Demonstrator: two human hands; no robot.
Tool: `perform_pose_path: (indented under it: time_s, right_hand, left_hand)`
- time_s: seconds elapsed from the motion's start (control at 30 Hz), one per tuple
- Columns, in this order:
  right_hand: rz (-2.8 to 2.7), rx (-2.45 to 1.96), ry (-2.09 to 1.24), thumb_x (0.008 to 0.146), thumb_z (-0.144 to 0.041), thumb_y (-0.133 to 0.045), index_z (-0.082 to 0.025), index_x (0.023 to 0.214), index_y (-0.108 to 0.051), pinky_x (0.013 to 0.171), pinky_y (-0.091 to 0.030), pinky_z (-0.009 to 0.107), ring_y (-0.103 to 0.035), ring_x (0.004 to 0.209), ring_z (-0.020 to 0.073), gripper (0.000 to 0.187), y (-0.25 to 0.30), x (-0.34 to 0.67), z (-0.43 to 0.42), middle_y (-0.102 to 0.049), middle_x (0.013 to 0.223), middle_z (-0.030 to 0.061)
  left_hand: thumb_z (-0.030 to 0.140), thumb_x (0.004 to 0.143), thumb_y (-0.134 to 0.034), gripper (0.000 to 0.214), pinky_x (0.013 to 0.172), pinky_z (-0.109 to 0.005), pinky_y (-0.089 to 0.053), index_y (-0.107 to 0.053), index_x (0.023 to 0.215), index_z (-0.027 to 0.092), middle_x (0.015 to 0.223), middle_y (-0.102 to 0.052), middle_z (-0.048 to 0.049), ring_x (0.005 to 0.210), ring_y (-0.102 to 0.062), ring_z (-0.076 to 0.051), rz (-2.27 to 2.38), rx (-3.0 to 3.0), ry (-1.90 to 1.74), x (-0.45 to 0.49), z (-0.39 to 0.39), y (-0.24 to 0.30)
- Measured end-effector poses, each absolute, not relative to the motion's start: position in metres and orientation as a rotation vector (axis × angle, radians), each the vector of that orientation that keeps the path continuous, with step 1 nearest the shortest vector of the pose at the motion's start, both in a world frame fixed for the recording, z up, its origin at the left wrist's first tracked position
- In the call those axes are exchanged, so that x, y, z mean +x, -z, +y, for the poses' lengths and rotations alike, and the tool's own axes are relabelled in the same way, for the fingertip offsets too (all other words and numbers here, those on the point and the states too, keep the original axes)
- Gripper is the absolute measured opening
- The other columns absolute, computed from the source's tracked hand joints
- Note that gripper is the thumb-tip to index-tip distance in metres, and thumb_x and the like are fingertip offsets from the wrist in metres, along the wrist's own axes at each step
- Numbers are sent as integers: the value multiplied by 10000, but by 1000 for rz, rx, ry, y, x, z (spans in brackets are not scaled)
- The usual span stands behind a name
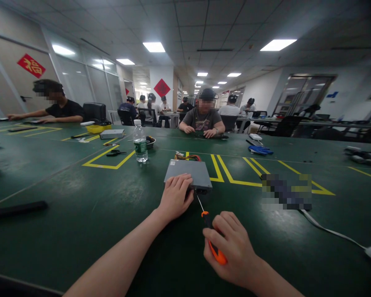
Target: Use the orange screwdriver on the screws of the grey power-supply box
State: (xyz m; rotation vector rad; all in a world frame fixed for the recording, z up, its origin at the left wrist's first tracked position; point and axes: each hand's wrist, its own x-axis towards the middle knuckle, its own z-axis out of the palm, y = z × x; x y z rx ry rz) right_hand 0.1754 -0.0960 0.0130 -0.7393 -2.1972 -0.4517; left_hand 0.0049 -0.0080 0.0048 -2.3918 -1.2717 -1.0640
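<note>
A grey metal computer power supply (195, 170) lies on the green table, its bundle of coloured cables (187, 156) at the far side. My left hand (177, 196) grips its near left edge, fingers over the top and thumb by the front face. In my right hand (230, 245) is a screwdriver (207, 218) with an orange and black handle, the fingers wrapped round it. Its thin shaft points up at the front face of the power supply, near the socket. Whether the tip touches a screw is too small to tell.
Beyond my left hand stands a water bottle (140, 142), with a small bowl (150, 142) behind it. A power strip (284, 192), partly blurred, trails a white cable at right. Blue gloves (260, 149) lie farther back. A co-worker (204, 117) sits opposite.
</note>
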Motion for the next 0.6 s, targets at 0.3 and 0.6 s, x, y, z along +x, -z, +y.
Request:
perform_pose_path:
  time_s: [0.3, 0.6]
  right_hand:
    - [-2144, -767, 367, 783, -212, -475, -127, 1012, -488, 618, -412, 298, -477, 578, 116, 245, -23, 184, -93, -565, 712, 26]
    - [-2213, -731, 412, 744, -182, -491, -177, 797, -569, 636, -381, 326, -458, 631, 144, 95, -24, 180, -96, -499, 660, 22]
  left_hand:
    - [245, 822, -464, 250, 949, -385, -299, -492, 1068, 207, 1206, -536, -56, 1135, -451, -206, -1290, -2382, 1080, 6, -7, -2]
    - [241, 810, -478, 257, 938, -384, -312, -493, 1064, 207, 1191, -543, -56, 1125, -457, -206, -1281, -2384, 1102, 6, -7, -2]
